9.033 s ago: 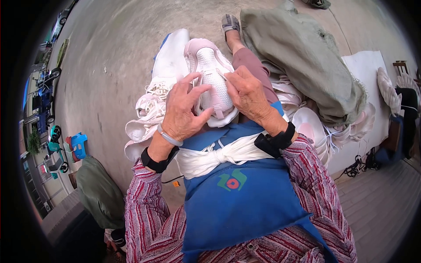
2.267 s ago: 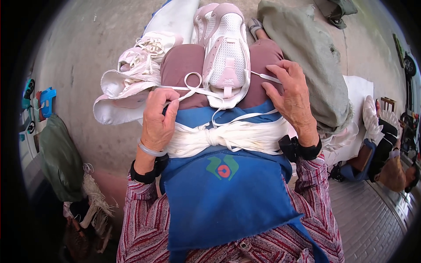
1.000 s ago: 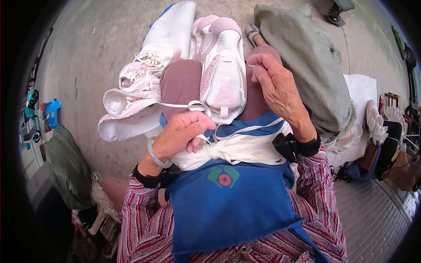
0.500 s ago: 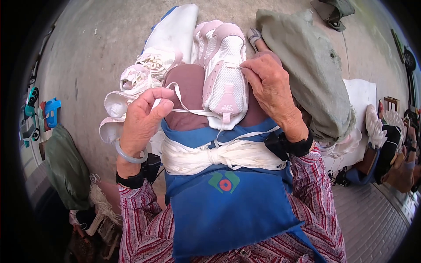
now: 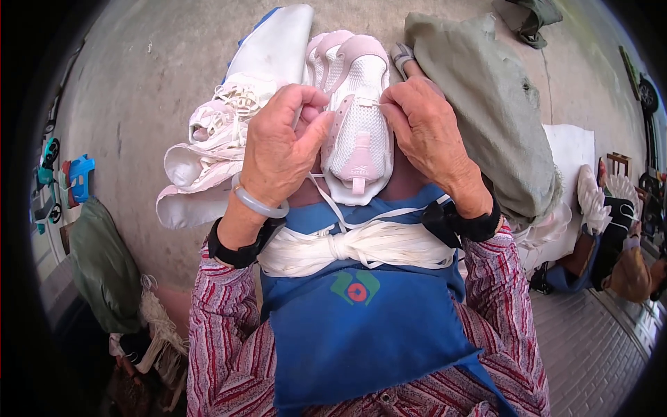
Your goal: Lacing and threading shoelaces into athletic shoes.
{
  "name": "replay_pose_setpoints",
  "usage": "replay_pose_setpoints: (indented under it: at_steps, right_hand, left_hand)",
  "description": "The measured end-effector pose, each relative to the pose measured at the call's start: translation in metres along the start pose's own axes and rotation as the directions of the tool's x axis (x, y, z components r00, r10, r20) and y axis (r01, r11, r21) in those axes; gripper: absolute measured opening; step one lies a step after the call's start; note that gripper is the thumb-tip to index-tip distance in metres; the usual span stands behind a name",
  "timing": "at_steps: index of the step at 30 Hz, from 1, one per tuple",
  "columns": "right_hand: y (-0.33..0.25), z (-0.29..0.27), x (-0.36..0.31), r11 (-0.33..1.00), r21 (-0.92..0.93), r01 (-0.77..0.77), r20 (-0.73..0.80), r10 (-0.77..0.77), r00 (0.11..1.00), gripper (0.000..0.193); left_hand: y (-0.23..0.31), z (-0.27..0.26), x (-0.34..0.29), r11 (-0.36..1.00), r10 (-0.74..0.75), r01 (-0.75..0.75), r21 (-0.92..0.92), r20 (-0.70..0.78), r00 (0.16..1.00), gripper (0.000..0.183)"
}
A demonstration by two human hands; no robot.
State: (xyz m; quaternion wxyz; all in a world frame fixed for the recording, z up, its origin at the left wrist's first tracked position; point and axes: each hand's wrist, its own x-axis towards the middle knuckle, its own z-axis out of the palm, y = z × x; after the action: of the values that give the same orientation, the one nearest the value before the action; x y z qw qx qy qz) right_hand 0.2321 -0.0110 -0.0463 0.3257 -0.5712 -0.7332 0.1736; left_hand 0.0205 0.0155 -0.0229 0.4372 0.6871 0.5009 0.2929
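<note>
On my lap lies a white mesh and pale pink shoe upper [image 5: 360,149], its pull tab toward me. My left hand [image 5: 288,142] is closed with thumb and forefinger pinched at the upper's left eyelet edge. A white shoelace [image 5: 321,186] trails from beneath that hand toward my waist; the grip on it is partly hidden. My right hand [image 5: 429,135] pinches a short piece of lace at the upper's right edge, where it crosses the mesh. A bundle of white laces [image 5: 354,250], tied in the middle, rests across my blue apron [image 5: 361,333].
More shoe uppers [image 5: 351,48] are stacked beyond the one on my lap. Laced uppers [image 5: 215,139] lie at the left beside a white sheet [image 5: 278,48]. Grey-green cloth [image 5: 486,104] is heaped at the right. Another person [image 5: 629,267] sits farther right.
My left hand has moved right and away from me, from drawing out the lace to the upper's left edge. The right hand stays nearly in place.
</note>
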Motion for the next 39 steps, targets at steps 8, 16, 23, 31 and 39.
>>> replay_pose_setpoints:
  at_steps: [8,16,23,31,39]
  right_hand:
    - [0.005,-0.002,-0.001,1.000,0.019,0.011,0.041,-0.012,0.999,0.010]
    - [0.010,0.002,0.000,0.991,-0.079,0.106,0.016,-0.105,0.994,0.012]
    - [0.012,0.004,-0.002,0.999,-0.003,0.045,-0.029,-0.045,0.999,0.012]
    - [0.008,0.003,-0.002,0.995,-0.065,0.072,-0.044,-0.075,0.996,0.011]
    - [0.003,0.001,0.007,0.985,-0.079,0.153,0.083,-0.146,0.986,0.013]
  left_hand:
    - [-0.020,0.030,0.027,0.975,0.189,-0.199,0.100,0.099,0.977,0.019]
    - [-0.009,0.032,0.037,0.938,0.287,-0.307,0.162,0.136,0.948,0.014]
    - [-0.011,0.035,0.038,0.927,0.328,-0.344,0.147,0.120,0.937,0.011]
    - [-0.011,0.035,0.040,0.918,0.351,-0.368,0.146,0.131,0.927,0.011]
    - [-0.016,0.034,0.038,0.917,0.361,-0.378,0.126,0.134,0.923,0.012]
